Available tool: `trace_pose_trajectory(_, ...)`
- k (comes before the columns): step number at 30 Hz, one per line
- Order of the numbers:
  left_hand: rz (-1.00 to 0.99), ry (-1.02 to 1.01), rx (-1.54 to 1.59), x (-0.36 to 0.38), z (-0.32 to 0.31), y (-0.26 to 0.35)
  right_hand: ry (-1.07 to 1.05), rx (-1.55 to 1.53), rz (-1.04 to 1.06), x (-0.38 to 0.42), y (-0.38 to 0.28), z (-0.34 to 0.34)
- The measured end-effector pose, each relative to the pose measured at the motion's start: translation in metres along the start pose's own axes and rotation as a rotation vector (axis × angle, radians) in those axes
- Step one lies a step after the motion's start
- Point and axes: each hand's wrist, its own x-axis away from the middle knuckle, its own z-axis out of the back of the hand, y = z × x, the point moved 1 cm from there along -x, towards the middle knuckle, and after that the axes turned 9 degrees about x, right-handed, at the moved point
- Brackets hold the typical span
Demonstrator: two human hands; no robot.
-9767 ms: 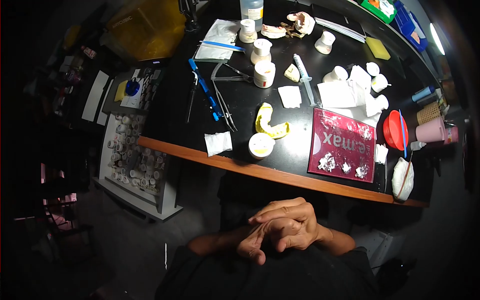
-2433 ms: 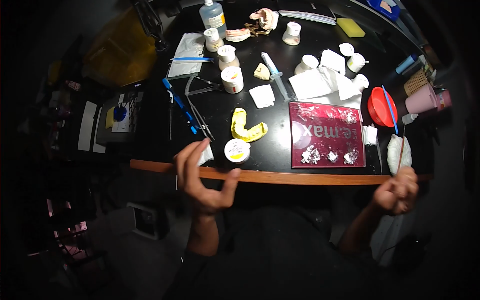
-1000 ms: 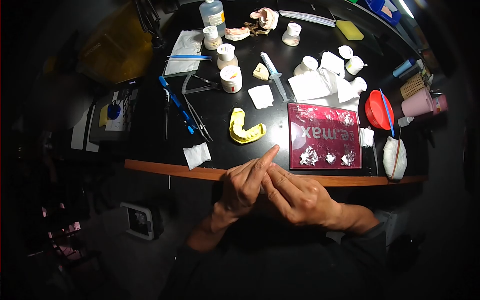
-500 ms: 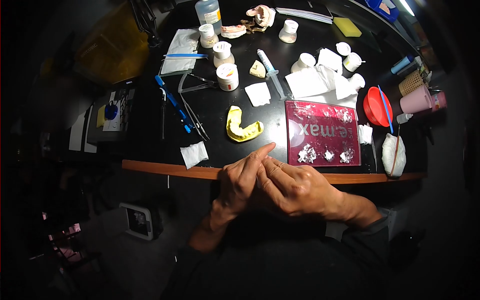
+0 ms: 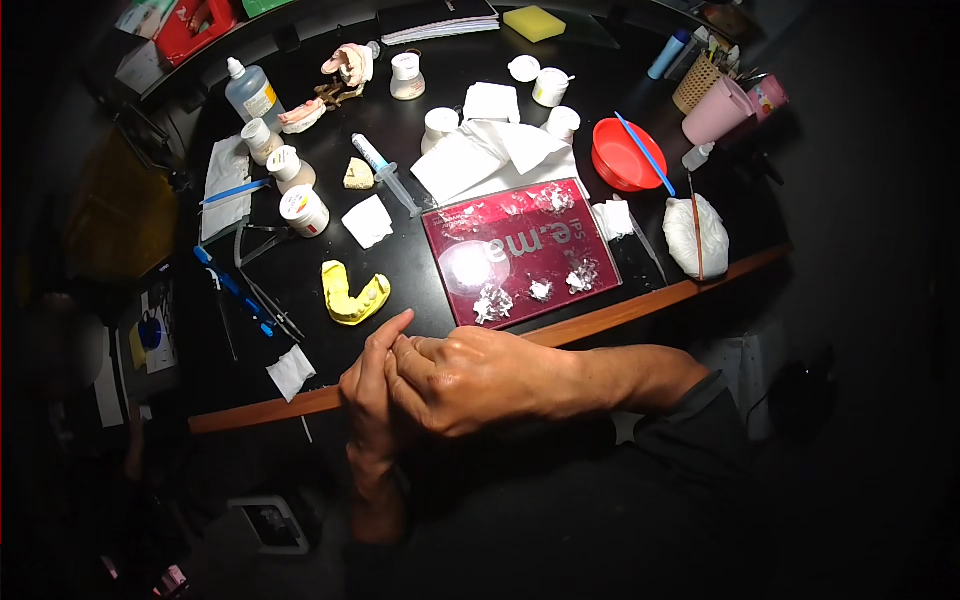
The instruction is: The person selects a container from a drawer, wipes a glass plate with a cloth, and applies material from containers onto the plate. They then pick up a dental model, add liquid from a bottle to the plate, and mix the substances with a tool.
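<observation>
Over the table's near edge, my left hand (image 5: 370,395) and my right hand (image 5: 470,375) are pressed together. The left index finger points forward while its other fingers are bent and largely hidden. My right hand's fingers are curled against the left; whatever lies between the hands cannot be seen. Just beyond them stands a yellow dental cast (image 5: 350,295) shaped like a jaw arch. To the right of the cast lies a dark red glass mixing slab (image 5: 520,255), with several heaps of white powder or paste on it.
Jars, including a white-lidded jar (image 5: 304,210), stand at left near a syringe (image 5: 385,175) and a folded tissue (image 5: 368,221). Blue-handled tool (image 5: 232,290) and calipers lie left. A red bowl (image 5: 612,172), a wrapped white bundle (image 5: 697,240) with a brush, and a pink cup (image 5: 718,112) are right.
The head view has turned, so the table items appear shifted left and tilted. My hands stay pressed together near the table edge. No table object has visibly been moved.
</observation>
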Motion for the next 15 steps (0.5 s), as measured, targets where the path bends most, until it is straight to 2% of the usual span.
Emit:
trace_pose_trajectory(5,-0.114,-0.014,-0.039,0.000,0.000,-0.004,-0.032,-0.067,-0.041,-0.001,0.005,0.005)
trace_pose_trajectory(7,-0.165,-0.001,-0.092,0.005,-0.009,-0.002,0.056,-0.209,-0.047,-0.001,0.027,0.012)
trace_pose_trajectory(8,-0.189,-0.015,-0.082,0.002,-0.006,-0.002,-0.045,-0.223,-0.064,0.001,0.026,0.014)
trace_pose_trajectory(11,-0.120,0.012,0.030,-0.003,-0.008,0.008,-0.139,-0.361,-0.105,-0.004,0.036,0.029)
trace_pose_trajectory(12,-0.137,-0.027,0.062,0.006,-0.007,-0.003,-0.053,-0.549,-0.194,-0.002,0.043,0.023)
trace_pose_trajectory(15,-0.220,0.025,0.221,0.019,-0.020,-0.015,0.203,-0.775,-0.217,0.001,0.053,0.021)
